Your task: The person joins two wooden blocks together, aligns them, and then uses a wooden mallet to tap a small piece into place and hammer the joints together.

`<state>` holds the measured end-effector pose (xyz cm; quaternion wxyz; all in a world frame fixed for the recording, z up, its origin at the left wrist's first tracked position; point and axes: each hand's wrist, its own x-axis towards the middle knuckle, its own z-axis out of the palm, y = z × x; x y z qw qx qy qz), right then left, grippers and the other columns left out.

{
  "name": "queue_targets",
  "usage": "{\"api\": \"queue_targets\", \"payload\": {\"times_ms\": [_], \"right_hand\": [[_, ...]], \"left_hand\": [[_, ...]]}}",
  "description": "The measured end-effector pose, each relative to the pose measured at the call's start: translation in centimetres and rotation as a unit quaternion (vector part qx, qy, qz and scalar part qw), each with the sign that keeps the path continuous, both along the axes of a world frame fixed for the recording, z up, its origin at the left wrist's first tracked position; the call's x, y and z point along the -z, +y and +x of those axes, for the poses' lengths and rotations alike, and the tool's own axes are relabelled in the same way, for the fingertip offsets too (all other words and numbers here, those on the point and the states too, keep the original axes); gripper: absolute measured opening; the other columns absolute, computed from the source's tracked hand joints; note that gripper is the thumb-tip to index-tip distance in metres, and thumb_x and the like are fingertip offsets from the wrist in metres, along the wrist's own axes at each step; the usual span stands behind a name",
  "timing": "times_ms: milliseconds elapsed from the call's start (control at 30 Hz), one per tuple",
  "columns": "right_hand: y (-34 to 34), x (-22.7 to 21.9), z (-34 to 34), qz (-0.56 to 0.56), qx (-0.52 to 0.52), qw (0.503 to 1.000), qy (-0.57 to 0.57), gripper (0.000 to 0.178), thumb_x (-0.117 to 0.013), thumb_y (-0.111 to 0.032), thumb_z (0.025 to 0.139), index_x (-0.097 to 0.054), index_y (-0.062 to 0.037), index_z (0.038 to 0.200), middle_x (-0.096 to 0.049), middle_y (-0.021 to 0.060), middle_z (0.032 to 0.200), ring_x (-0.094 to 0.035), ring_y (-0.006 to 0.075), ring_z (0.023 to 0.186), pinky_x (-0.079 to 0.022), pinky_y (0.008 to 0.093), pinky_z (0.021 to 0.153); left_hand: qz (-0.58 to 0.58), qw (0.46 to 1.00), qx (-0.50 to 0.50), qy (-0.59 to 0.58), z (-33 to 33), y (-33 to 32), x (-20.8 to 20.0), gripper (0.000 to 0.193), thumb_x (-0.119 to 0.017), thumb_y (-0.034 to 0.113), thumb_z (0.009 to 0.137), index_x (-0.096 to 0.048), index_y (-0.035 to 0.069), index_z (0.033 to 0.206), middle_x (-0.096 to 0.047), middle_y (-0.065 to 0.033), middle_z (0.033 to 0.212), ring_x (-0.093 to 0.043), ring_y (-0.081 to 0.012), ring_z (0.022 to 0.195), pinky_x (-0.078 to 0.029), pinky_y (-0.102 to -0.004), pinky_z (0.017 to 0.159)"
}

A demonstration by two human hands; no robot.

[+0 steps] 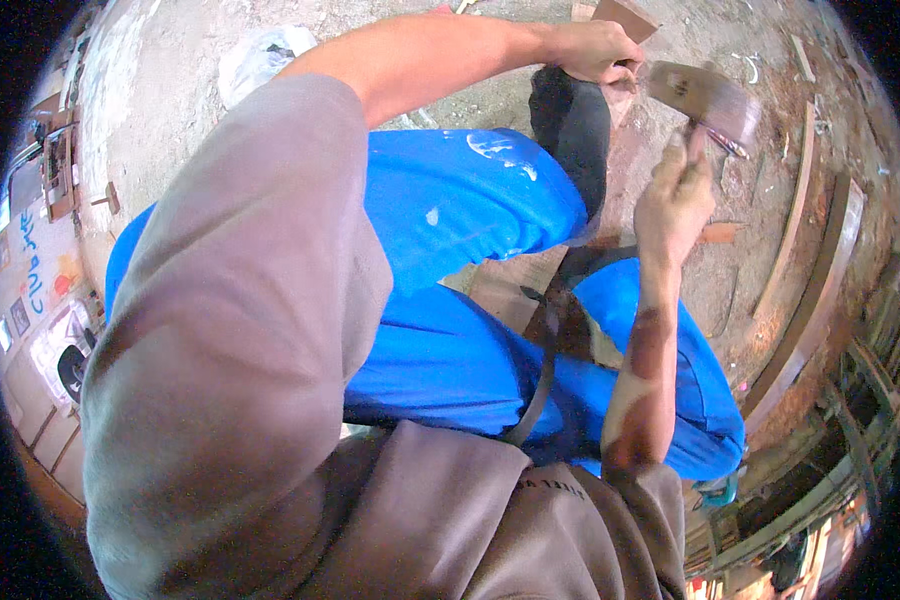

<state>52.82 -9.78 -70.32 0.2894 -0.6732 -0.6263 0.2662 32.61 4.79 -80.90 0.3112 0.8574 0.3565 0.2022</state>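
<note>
My right hand point(675, 205) is closed around the handle of a hammer point(715, 103), which is raised in front of my knees. Its broad head is smeared by motion. At the far end of my reach, my left hand point(600, 52) is closed, thumb and fingertips pinched together just left of the hammer head. Whatever lies in that pinch is too small or hidden to make out. A brown piece of wood point(627, 16) shows just beyond the left knuckles.
I squat in blue trousers point(450, 190), a dark shoe point(575, 125) below my left hand. Long timber strips point(815, 290) lie on the dirt floor at the right. A clear plastic bag point(260, 65) lies at far left, and a wooden T-shaped piece point(110, 197) farther left.
</note>
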Motion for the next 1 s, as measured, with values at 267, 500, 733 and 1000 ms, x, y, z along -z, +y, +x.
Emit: {"api": "queue_targets", "payload": {"times_ms": [267, 500, 733, 1000], "right_hand": [[-0.2, 0.8, 0.6, 0.054, -0.028, 0.998, -0.009, 0.037, -0.050, -0.022, 0.103, -0.062, 0.0074, 0.122, -0.069, 0.0206, 0.086, -0.067, 0.0284, 0.078, -0.052, 0.0383, 0.074], [1.6, -0.8, -0.3, -0.006, -0.021, 0.997, -0.074, 0.034, -0.047, -0.023, 0.105, -0.063, 0.0067, 0.105, -0.068, 0.0216, 0.083, -0.065, 0.0330, 0.076, -0.052, 0.0433, 0.071], [1.6, 1.8, -0.1, 0.067, -0.045, 0.993, -0.089, 0.037, -0.047, -0.026, 0.104, -0.062, 0.0078, 0.101, -0.067, 0.0306, 0.086, -0.067, 0.0456, 0.080, -0.051, 0.0509, 0.077], [0.4, -0.2, 0.0, 0.085, 0.051, 0.993, 0.059, 0.040, -0.048, -0.025, 0.103, -0.063, 0.0084, 0.119, -0.066, 0.0343, 0.102, -0.065, 0.0486, 0.103, -0.049, 0.0529, 0.087]], "left_hand": [[0.038, 0.999, -0.002, 0.031, 0.3, -0.8, 0.1, 0.020, -0.064, 0.024, 0.092, -0.069, 0.005, 0.089, -0.072, -0.0150, 0.082, -0.070, -0.0368, 0.081, -0.053, -0.0461, 0.074], [0.033, 0.999, -0.019, 0.022, 0.6, -0.1, 0.6, 0.020, -0.068, 0.023, 0.088, -0.067, 0.003, 0.092, -0.070, -0.0181, 0.081, -0.069, -0.0378, 0.078, -0.054, -0.0460, 0.071], [0.008, 1.000, -0.006, 0.012, -0.2, 1.6, 0.6, 0.021, -0.069, 0.025, 0.088, -0.069, 0.006, 0.098, -0.071, -0.0189, 0.085, -0.070, -0.0363, 0.079, -0.054, -0.0445, 0.072], [0.085, 0.996, -0.020, 0.014, 0.8, -0.5, 0.2, 0.014, -0.065, 0.017, 0.088, -0.069, 0.005, 0.083, -0.071, -0.0170, 0.078, -0.071, -0.0340, 0.075, -0.053, -0.0454, 0.070]]}}
